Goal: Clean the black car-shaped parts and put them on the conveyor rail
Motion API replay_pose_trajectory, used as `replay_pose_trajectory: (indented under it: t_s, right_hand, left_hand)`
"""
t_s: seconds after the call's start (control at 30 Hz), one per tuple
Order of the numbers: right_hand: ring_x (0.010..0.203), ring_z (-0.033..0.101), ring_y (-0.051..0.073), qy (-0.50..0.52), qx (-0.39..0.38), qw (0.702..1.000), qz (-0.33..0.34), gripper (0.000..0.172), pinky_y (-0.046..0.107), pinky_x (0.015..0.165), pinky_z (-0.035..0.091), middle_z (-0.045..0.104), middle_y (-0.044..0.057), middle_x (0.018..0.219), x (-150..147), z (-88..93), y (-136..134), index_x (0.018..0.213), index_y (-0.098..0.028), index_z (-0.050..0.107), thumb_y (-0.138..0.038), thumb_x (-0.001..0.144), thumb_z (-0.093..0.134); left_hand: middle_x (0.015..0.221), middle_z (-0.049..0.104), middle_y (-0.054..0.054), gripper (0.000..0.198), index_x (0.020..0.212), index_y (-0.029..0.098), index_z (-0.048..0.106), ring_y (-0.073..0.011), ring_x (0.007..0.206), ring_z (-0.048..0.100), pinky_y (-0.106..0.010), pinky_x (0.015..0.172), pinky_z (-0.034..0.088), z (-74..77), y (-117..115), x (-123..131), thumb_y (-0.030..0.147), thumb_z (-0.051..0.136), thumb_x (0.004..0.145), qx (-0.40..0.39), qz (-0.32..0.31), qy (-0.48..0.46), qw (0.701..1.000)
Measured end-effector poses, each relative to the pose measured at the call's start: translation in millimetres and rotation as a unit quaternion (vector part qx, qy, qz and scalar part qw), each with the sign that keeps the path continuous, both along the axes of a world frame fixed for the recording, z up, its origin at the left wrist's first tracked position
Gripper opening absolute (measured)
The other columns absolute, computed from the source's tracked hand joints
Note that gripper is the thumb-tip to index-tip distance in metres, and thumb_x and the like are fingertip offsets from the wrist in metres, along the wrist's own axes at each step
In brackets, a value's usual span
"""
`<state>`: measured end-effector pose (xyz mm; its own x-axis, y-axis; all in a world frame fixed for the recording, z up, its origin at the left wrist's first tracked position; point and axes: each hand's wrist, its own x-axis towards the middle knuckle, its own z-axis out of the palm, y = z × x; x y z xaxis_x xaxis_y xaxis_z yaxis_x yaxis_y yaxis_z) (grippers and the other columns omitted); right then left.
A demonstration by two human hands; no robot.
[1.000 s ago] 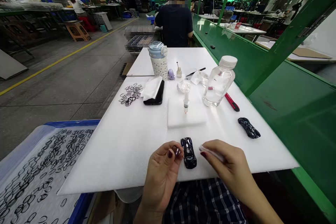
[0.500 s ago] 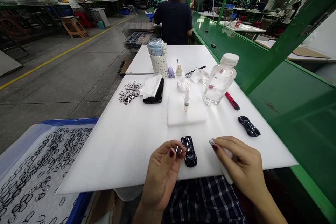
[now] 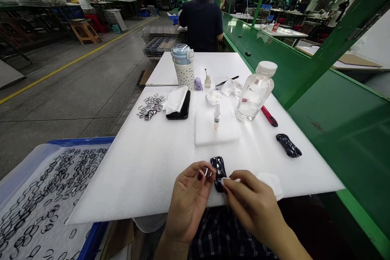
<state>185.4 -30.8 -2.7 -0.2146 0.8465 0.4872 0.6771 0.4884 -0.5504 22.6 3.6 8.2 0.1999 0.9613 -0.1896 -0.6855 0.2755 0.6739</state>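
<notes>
Between the thumb and fingers of my left hand (image 3: 190, 199) is a small, shiny dark piece (image 3: 207, 172), its exact kind too small to tell. My right hand (image 3: 254, 201) pinches a bit of white tissue (image 3: 224, 180) at its fingertips, close to the left fingers. Just beyond both hands a glossy black toy car (image 3: 218, 166) lies on the white foam board (image 3: 146, 178), its near end partly covered by the right fingertips. Another black toy car (image 3: 289, 145) rests farther right. A white cloth (image 3: 271, 183) lies behind my right hand.
A syringe (image 3: 217, 115) stands on a foam block (image 3: 204, 138). Around it are a clear bottle (image 3: 254, 93), a red cutter (image 3: 269, 116), a phone (image 3: 179, 114) under tissue and a dotted cup (image 3: 184, 69). Thin black rings (image 3: 150, 105) lie left; more fill a blue-edged tray (image 3: 103, 140).
My right hand has moved left with the white tissue, up to the left hand and the near toy car. The left hand has stayed almost still with its dark piece.
</notes>
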Motion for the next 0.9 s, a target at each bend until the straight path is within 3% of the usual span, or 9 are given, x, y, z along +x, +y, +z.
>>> replay_pose_trajectory:
  t_s: [0.1, 0.17, 0.23, 0.4, 0.53, 0.7, 0.83, 0.9]
  right_hand:
    - [0.062, 0.058, 0.011, 0.006, 0.016, 0.994, -0.104, 0.015, 0.023, 0.054, 0.048, 0.061, 0.008, 0.093, 18.0, 7.2, -2.8, 0.1, -0.017, 0.066, -0.016, 0.09, 0.056]
    - [0.05, 0.049, 0.007, 0.004, 0.029, 0.985, -0.172, 0.012, 0.023, 0.045, 0.042, 0.062, 0.006, 0.093, 32.0, 13.7, -4.9, 0.097, -0.019, 0.068, -0.019, 0.088, 0.06]
    - [0.044, 0.042, 0.006, 0.018, 0.031, 0.98, -0.194, 0.012, 0.024, 0.04, 0.037, 0.064, 0.005, 0.092, 40.0, 18.9, -6.4, 0.097, -0.021, 0.069, -0.019, 0.087, 0.063]
    - [0.062, 0.058, 0.011, 0.096, 0.038, 0.991, -0.084, 0.022, 0.022, 0.045, 0.042, 0.065, 0.006, 0.09, 20.6, 22.9, -3.5, 0.103, -0.021, 0.068, -0.009, 0.085, 0.062]
    - [0.07, 0.061, 0.012, 0.121, 0.068, 0.99, -0.004, 0.027, 0.022, 0.056, 0.05, 0.064, 0.006, 0.087, -9.4, 29.4, 6.2, 0.106, -0.018, 0.066, -0.004, 0.085, 0.059]
    - [0.069, 0.059, 0.012, 0.095, 0.102, 0.99, 0.03, 0.024, 0.023, 0.057, 0.052, 0.059, 0.008, 0.091, -29.3, 39.8, 16.7, 0.108, -0.015, 0.066, -0.009, 0.087, 0.056]
    - [0.064, 0.056, 0.011, 0.027, 0.099, 0.993, 0.06, 0.022, 0.024, 0.054, 0.05, 0.058, 0.01, 0.091, -21.5, 47.2, 14.5, 0.106, -0.013, 0.065, -0.009, 0.087, 0.055]
    - [0.061, 0.056, 0.01, 0.006, 0.102, 0.994, 0.043, 0.021, 0.023, 0.053, 0.049, 0.058, 0.008, 0.091, -13.6, 52.4, 13.2, 0.105, -0.014, 0.065, -0.01, 0.087, 0.056]
  left_hand:
    - [0.08, 0.064, -0.003, 0.017, 0.085, 0.015, 0.074, -0.011, 0.08, 0.058, -0.019, 0.082, 0.052, -0.4, -0.6, -0.8, 0.03, 0.077, 0.077, -0.003, -0.004, 0.0, 1.0]
    - [0.079, 0.064, -0.004, 0.019, 0.086, 0.015, 0.074, -0.011, 0.079, 0.058, -0.019, 0.081, 0.052, -1.3, -0.8, -1.8, 0.031, 0.077, 0.077, -0.004, -0.007, -0.003, 1.0]
    - [0.079, 0.065, -0.004, 0.019, 0.085, 0.014, 0.074, -0.0109, 0.079, 0.058, -0.019, 0.08, 0.052, -2.1, -0.5, -2.8, 0.032, 0.078, 0.077, -0.003, -0.011, -0.007, 1.0]
    - [0.08, 0.068, -0.004, 0.018, 0.084, 0.015, 0.075, -0.0104, 0.077, 0.062, -0.018, 0.077, 0.054, -1.6, 0.1, -3.7, 0.029, 0.079, 0.075, -0.008, -0.023, -0.035, 0.999]
    - [0.077, 0.072, -0.003, 0.017, 0.084, 0.016, 0.076, -0.0092, 0.071, 0.065, -0.016, 0.072, 0.055, 0.6, -1.3, -3.2, 0.029, 0.08, 0.074, -0.013, -0.032, -0.044, 0.998]
    - [0.07, 0.072, -0.001, 0.017, 0.077, 0.016, 0.076, -0.0089, 0.068, 0.065, -0.015, 0.069, 0.055, 2.5, -2.3, -1.5, 0.026, 0.085, 0.067, -0.02, -0.023, -0.034, 0.999]
    - [0.065, 0.071, 0.001, 0.021, 0.072, 0.018, 0.077, -0.0077, 0.062, 0.064, -0.014, 0.065, 0.054, 1.1, -3.2, 0.3, 0.025, 0.09, 0.058, -0.04, 0.0, -0.026, 0.999]
    - [0.067, 0.072, -0.001, 0.022, 0.072, 0.018, 0.077, -0.0094, 0.064, 0.066, -0.016, 0.067, 0.056, -0.2, -3.8, 0.9, 0.027, 0.091, 0.057, -0.042, 0.003, -0.018, 0.999]
